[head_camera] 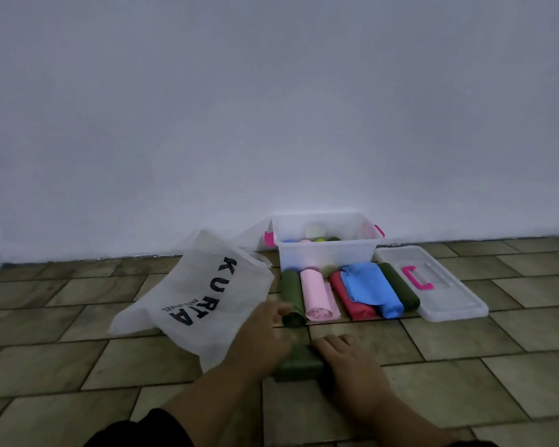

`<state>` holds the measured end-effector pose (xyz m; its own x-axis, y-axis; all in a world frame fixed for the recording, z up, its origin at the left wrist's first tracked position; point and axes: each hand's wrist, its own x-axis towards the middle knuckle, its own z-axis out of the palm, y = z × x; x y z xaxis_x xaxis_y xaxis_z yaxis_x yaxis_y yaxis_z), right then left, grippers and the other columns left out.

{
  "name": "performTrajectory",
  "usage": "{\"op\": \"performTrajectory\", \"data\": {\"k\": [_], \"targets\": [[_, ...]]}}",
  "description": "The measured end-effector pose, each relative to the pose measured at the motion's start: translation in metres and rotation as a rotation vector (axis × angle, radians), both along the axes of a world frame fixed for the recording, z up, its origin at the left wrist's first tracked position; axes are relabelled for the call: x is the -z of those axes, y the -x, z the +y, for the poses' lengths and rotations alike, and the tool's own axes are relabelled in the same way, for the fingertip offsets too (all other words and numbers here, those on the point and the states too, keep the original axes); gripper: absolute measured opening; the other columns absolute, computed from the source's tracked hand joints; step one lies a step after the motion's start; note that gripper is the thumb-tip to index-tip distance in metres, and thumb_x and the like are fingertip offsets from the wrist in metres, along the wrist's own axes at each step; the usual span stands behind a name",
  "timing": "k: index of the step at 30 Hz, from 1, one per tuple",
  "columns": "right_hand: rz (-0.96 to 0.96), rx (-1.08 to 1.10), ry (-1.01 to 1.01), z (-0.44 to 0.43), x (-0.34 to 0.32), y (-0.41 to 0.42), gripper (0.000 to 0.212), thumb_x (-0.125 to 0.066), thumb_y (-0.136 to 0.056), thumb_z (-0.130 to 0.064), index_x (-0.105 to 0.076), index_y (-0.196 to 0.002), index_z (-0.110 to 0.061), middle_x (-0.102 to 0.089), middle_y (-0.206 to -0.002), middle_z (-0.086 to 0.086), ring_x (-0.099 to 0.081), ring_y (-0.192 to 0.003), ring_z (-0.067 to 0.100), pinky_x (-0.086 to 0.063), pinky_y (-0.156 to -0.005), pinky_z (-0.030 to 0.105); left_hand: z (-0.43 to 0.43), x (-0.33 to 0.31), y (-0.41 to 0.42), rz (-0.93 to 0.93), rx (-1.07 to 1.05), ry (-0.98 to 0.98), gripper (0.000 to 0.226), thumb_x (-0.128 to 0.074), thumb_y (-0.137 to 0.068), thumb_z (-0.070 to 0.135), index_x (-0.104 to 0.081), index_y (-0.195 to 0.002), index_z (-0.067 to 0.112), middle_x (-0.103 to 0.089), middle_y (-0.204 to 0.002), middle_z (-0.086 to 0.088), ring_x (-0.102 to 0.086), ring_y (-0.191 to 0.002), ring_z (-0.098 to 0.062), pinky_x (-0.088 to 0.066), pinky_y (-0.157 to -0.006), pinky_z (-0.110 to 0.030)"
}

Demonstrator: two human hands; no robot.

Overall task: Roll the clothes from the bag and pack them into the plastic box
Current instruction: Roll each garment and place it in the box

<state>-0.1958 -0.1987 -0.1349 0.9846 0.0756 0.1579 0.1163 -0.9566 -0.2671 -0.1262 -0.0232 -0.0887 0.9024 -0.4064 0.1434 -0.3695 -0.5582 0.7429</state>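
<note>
On the tiled floor in front of me lies a dark green garment (299, 364), partly rolled. My left hand (262, 337) and my right hand (349, 362) press on its two ends. Beyond them lie rolled clothes in a row: a green roll (291, 293), a pink roll (317, 298), a red roll (352, 301), a blue roll (373, 288) and another dark green roll (399, 290). The clear plastic box (328, 253) with pink handles stands against the wall and holds several rolls. The white bag (204, 291) printed KURTA lies to the left.
The box's clear lid (449, 291) with a pink handle lies on the floor right of the rolls. A plain white wall (271, 108) rises just behind the box. Tiled floor (481, 366) stretches out to the right and to the left.
</note>
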Motion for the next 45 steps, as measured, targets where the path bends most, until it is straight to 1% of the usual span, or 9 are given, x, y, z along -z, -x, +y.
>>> {"op": "performTrajectory", "data": {"k": [3, 8, 16, 21, 24, 27, 33, 37, 45], "targets": [[-0.012, -0.007, -0.105, 0.002, 0.005, 0.005, 0.057, -0.056, -0.078, -0.038, -0.039, -0.132, -0.041, -0.051, -0.129, -0.018, -0.042, -0.114, 0.006, -0.039, -0.095, 0.021, -0.006, 0.019, 0.013, -0.064, 0.27, -0.321, 0.053, -0.063, -0.078, 0.043, -0.048, -0.129, 0.034, -0.052, -0.129, 0.01, -0.051, -0.112, -0.008, -0.041, -0.092, -0.019], [0.035, 0.065, -0.285, -0.005, 0.002, 0.016, 0.061, -0.062, -0.072, -0.036, -0.041, -0.129, -0.04, -0.051, -0.125, -0.016, -0.046, -0.11, 0.001, -0.035, -0.091, 0.013, -0.007, 0.038, 0.019, -0.114, 0.285, -0.506, 0.052, -0.057, -0.083, 0.034, -0.044, -0.133, 0.029, -0.049, -0.128, 0.002, -0.05, -0.114, -0.018, -0.043, -0.099, -0.035], [0.033, 0.108, -0.264, -0.004, -0.006, 0.021, 0.052, -0.064, -0.07, -0.039, -0.048, -0.12, -0.037, -0.047, -0.12, -0.015, -0.048, -0.106, 0.005, -0.041, -0.087, 0.017, -0.009, 0.035, 0.014, -0.017, 0.302, -0.499, 0.058, -0.063, -0.082, 0.034, -0.041, -0.136, 0.027, -0.046, -0.136, 0.0, -0.047, -0.121, -0.019, -0.039, -0.099, -0.029], [0.093, 0.18, -0.39, -0.005, -0.009, 0.019, 0.055, -0.068, -0.067, -0.041, -0.046, -0.118, -0.04, -0.041, -0.112, -0.019, -0.047, -0.101, 0.001, -0.04, -0.077, 0.014, -0.001, 0.015, 0.011, 0.024, 0.211, -0.435, 0.101, -0.07, -0.071, 0.057, -0.014, -0.151, 0.03, -0.007, -0.157, 0.003, -0.02, -0.142, -0.022, -0.026, -0.113, -0.033], [0.161, 0.164, -0.359, -0.007, -0.012, 0.017, 0.04, -0.069, -0.066, -0.042, -0.048, -0.099, -0.043, -0.041, -0.11, -0.017, -0.047, -0.097, 0.003, -0.043, -0.078, 0.018, 0.002, 0.014, 0.016, -0.152, 0.216, -0.41, 0.076, -0.065, -0.075, 0.054, -0.033, -0.141, 0.034, -0.021, -0.147, 0.007, -0.032, -0.132, -0.016, -0.032, -0.106, -0.026], [0.184, 0.134, -0.343, -0.004, -0.015, 0.019, 0.031, -0.069, -0.066, -0.041, -0.044, -0.084, -0.044, -0.047, -0.107, -0.015, -0.049, -0.094, 0.002, -0.044, -0.077, 0.017, -0.003, 0.019, 0.02, 0.024, 0.3, -0.423, 0.048, -0.053, -0.089, 0.045, -0.044, -0.134, 0.032, -0.047, -0.139, 0.007, -0.048, -0.121, -0.012, -0.037, -0.101, -0.026], [0.097, 0.308, -0.194, 0.03, -0.01, 0.024, 0.082, -0.051, -0.053, -0.07, -0.037, -0.127, -0.04, -0.042, -0.132, -0.008, -0.043, -0.117, 0.013, -0.045, -0.094, 0.03, -0.019, 0.018, 0.004, 0.199, 0.294, -0.554, 0.045, -0.027, -0.101, 0.046, -0.042, -0.14, 0.03, -0.053, -0.137, -0.006, -0.05, -0.121, -0.021, -0.036, -0.101, -0.034], [0.125, 0.412, -0.138, 0.069, 0.001, 0.021, 0.115, -0.041, -0.041, -0.088, -0.019, -0.141, -0.035, -0.015, -0.153, -0.004, -0.016, -0.141, 0.02, -0.034, -0.103, 0.05, -0.029, 0.014, -0.008, 0.19, 0.381, -0.713, 0.047, -0.032, -0.102, 0.029, -0.032, -0.147, 0.015, -0.037, -0.151, -0.009, -0.037, -0.135, -0.024, -0.026, -0.113, -0.032], [0.122, 0.519, -0.116, 0.066, -0.001, -0.006, 0.101, -0.046, -0.056, -0.079, -0.02, -0.14, -0.029, -0.026, -0.146, -0.001, -0.026, -0.134, 0.02, -0.036, -0.097, 0.046, -0.045, 0.006, -0.015, 0.294, 0.24, -0.592, 0.039, -0.026, -0.103, 0.017, -0.052, -0.13, 0.004, -0.049, -0.139, -0.016, -0.047, -0.126, -0.027, -0.032, -0.109, -0.034]]}}
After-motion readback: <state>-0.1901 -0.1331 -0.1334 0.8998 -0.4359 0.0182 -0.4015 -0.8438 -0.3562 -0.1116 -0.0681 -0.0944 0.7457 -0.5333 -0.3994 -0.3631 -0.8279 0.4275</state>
